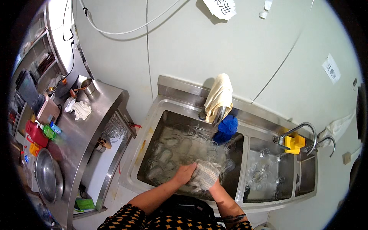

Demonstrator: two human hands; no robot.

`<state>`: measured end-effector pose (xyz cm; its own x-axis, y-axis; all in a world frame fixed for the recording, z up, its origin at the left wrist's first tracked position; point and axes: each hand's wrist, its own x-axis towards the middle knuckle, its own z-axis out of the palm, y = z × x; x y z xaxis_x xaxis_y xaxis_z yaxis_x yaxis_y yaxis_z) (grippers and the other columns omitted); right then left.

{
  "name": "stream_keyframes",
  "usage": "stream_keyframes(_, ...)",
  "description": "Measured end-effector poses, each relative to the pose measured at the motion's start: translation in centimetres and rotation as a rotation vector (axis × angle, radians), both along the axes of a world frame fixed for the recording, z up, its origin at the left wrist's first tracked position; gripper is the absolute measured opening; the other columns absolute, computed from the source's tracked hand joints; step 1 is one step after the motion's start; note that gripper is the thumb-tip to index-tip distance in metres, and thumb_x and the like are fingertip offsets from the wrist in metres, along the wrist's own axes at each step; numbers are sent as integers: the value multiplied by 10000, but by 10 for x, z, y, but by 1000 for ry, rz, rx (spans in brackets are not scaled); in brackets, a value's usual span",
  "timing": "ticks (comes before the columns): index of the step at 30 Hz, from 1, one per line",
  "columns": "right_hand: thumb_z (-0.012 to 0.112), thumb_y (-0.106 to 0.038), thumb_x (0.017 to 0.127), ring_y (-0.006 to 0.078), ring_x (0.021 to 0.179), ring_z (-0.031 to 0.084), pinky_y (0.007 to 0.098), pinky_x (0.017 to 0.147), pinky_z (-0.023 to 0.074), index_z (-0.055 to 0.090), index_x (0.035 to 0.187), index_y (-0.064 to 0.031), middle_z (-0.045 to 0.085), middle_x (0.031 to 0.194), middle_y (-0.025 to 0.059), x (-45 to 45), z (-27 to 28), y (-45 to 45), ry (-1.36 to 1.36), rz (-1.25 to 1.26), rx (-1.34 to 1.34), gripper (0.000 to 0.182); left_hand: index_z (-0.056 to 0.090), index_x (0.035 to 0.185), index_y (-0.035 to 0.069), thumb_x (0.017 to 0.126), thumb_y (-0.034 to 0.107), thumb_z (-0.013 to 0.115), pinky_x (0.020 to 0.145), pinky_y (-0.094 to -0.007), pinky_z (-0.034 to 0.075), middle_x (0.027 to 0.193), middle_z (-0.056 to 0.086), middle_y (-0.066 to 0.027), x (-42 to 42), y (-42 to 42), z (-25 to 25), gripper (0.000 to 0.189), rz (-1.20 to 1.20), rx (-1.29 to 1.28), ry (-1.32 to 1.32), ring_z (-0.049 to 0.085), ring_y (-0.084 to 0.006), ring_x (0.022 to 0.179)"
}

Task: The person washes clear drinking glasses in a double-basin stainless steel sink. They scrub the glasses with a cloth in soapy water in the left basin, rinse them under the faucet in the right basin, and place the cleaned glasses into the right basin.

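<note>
Both hands meet over the large left basin (241, 161) of a stainless steel sink. A checked grey-and-white cloth (204, 174) drapes over most of my right hand (214, 186), which grips it. My left hand (185, 173) presses against the cloth's left edge, its fingertips partly hidden. Whether something sits inside the cloth cannot be seen. Cloudy water fills the basin around several clear drinking glasses (165, 155), many lying on their sides. One glass (229, 165) leans just right of the cloth. A blue cloth (227, 126) hangs into the basin's back right corner.
A cream towel (220, 95) covers the left faucet. The middle basin (268, 195) holds water and several glasses; a yellow sponge (294, 143) sits by the curved faucet (312, 135). To the left, a steel table (86, 126) carries bottles, a metal bowl (47, 175) and a white cloth (82, 110).
</note>
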<state>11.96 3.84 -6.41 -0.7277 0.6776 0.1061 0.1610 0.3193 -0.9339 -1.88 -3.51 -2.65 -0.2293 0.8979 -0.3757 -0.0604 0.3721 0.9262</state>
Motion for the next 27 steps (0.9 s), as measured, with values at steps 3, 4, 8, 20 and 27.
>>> stream_keyframes(3, 466, -202, 776, 213, 923, 513, 311, 814, 394, 553, 964, -86, 554, 986, 69, 6, 8, 5, -255, 38, 285, 237, 567, 833, -22, 819, 354, 477, 618, -269, 391, 726, 556, -38, 0, -1, -15, 387, -138, -25, -48, 470, -99, 689)
stream_keyframes(4, 470, -204, 772, 214, 920, 513, 316, 809, 393, 563, 945, -94, 559, 974, 61, 12, -5, 4, -170, -1, 187, 225, 567, 838, -19, 812, 361, 484, 616, -269, 391, 728, 554, -39, 1, 1, -24, 389, -179, -18, -38, 471, -103, 685)
stream_keyframes(8, 511, -180, 708, 201, 782, 554, 301, 701, 440, 580, 824, -79, 587, 807, 68, 10, 13, 0, -368, -5, 371, 169, 563, 854, 24, 807, 342, 501, 605, -259, 403, 749, 552, -30, -5, 9, -73, 327, -166, -80, -297, 483, -97, 698)
stream_keyframes(20, 384, -77, 778, 157, 686, 567, 226, 615, 461, 519, 907, 21, 586, 809, 106, 20, -32, 15, 463, -372, -855, 211, 514, 841, 39, 791, 261, 538, 514, -244, 423, 767, 595, -47, -39, 81, -162, 229, -69, -68, -367, 550, -111, 678)
stream_keyframes(27, 425, -111, 775, 138, 672, 563, 200, 570, 437, 516, 905, -6, 587, 815, 92, 4, -17, 12, 177, -552, -676, 191, 516, 858, 69, 791, 277, 537, 538, -245, 433, 807, 606, -44, -43, 100, -185, 220, 82, -206, -495, 560, -112, 678)
